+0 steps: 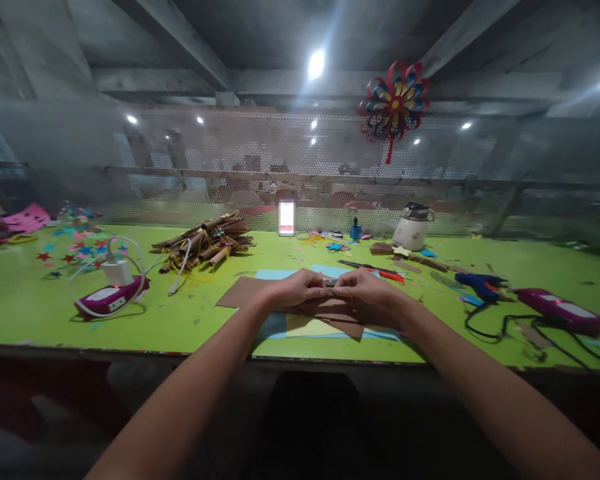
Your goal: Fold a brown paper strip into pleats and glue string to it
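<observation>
Both hands meet above a small pile of paper near the front of the green table. My left hand and my right hand are each closed, thumb against fingers. Between their fingertips shows a small dark grey piece, mostly covered, its kind unclear. Under them lie brown paper sheets, a pale yellow sheet and light blue paper. Just beyond my right hand are a dark, slim tool and a red-handled tool.
Left of the paper lies a bundle of brown paper rolls, with a purple power strip and loose paper stars farther left. At right are a blue glue gun, another purple power strip with black cables, and a white jug.
</observation>
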